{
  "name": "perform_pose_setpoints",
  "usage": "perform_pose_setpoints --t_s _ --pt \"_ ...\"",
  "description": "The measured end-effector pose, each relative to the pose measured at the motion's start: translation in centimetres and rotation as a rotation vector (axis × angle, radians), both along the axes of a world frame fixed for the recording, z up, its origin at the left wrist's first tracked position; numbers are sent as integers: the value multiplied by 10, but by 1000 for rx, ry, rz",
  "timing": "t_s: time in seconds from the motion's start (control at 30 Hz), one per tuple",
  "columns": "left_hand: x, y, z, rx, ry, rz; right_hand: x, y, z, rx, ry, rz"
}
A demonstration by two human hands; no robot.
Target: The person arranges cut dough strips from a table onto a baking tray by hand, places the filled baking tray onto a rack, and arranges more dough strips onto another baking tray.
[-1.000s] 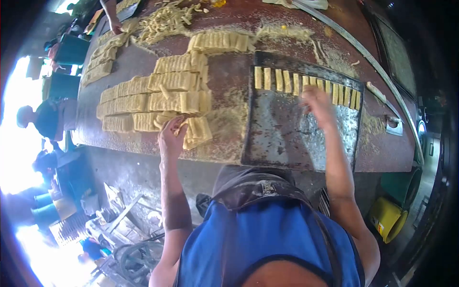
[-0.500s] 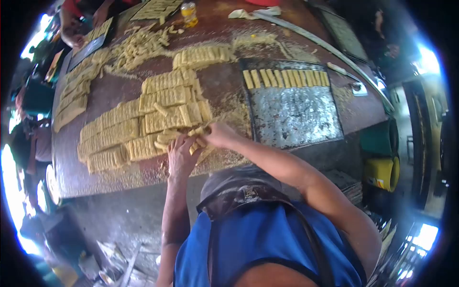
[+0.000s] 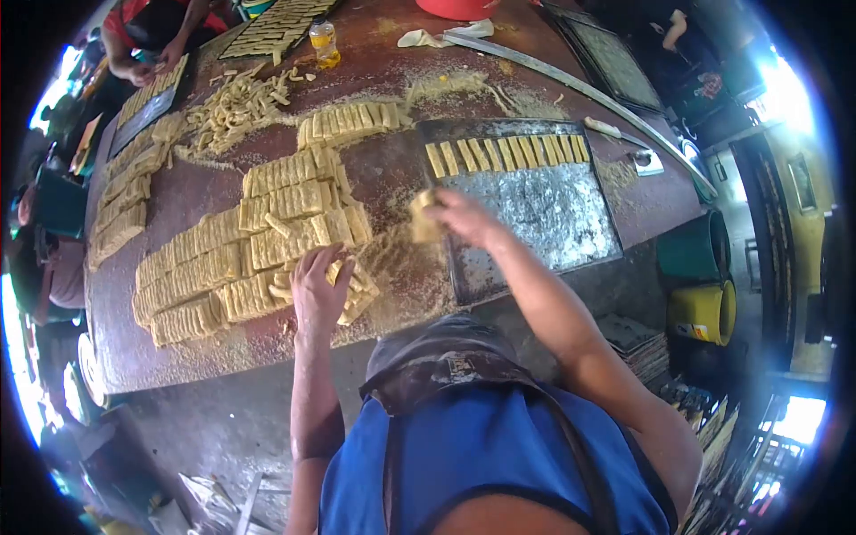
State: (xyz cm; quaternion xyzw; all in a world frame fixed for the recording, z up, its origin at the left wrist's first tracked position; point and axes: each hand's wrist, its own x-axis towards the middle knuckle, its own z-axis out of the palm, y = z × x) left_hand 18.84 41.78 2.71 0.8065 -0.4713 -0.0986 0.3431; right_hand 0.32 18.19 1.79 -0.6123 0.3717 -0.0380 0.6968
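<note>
My right hand point(image 3: 459, 217) grips a small bunch of pale dough sticks point(image 3: 424, 219), held over the left edge of a metal baking tray point(image 3: 544, 223). Along that tray's far side lies a row of separate dough sticks point(image 3: 508, 155). My left hand point(image 3: 318, 290) rests at the front of the stacked dough sticks point(image 3: 294, 201), its thumb apart from its bent fingers. Loose sticks point(image 3: 361, 290) lie beside and partly under it. Further stacked sticks point(image 3: 183, 285) stretch to the left.
Crumbs cover much of the red-brown table point(image 3: 383, 169). A bottle point(image 3: 325, 45), a heap of dough pieces point(image 3: 236, 107), a knife point(image 3: 615, 132) and a long metal strip point(image 3: 571, 82) lie beyond. At the far left another person's hands point(image 3: 147, 71) are at a tray. Buckets point(image 3: 700, 312) stand right.
My right hand has moved right from the stack to the tray's edge, carrying a bunch of dough sticks. My left hand has stayed at the stack. The view has shifted slightly.
</note>
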Motion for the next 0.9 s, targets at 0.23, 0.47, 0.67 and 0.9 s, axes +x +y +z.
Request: perform_pose_setpoints --t_s 0.23,0.47,0.67,0.9 --pt "-58 -104 -11 187 188 -67 -7 -57 -2 -656 362 138" --pt "-90 -157 -17 218 -144 -307 -28 -74 -18 -617 321 -23" --pt "-89 -171 -37 128 -162 -281 -34 -75 -23 -663 257 -152" --pt "-92 -179 -35 21 -197 -363 -40 -76 -35 -720 390 -192"
